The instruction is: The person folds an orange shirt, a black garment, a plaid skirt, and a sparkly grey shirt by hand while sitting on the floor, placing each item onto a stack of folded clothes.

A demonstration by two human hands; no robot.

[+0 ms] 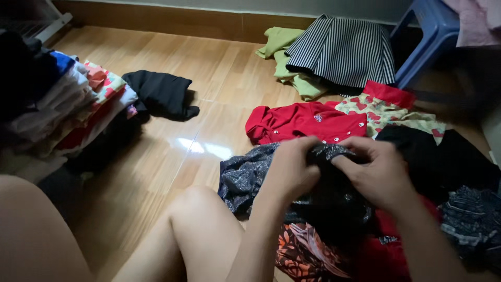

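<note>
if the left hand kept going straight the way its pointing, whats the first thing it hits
The left hand points up and to the right, its fingers already gripping the dark sparkly garment. Past that cloth it would most likely meet the right hand, which faces it; the red buttoned garment lies beyond, though depth is unclear.

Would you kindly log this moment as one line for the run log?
left hand: gripping dark garment | right hand: gripping same garment | behind: red top | far left: folded stack
</note>
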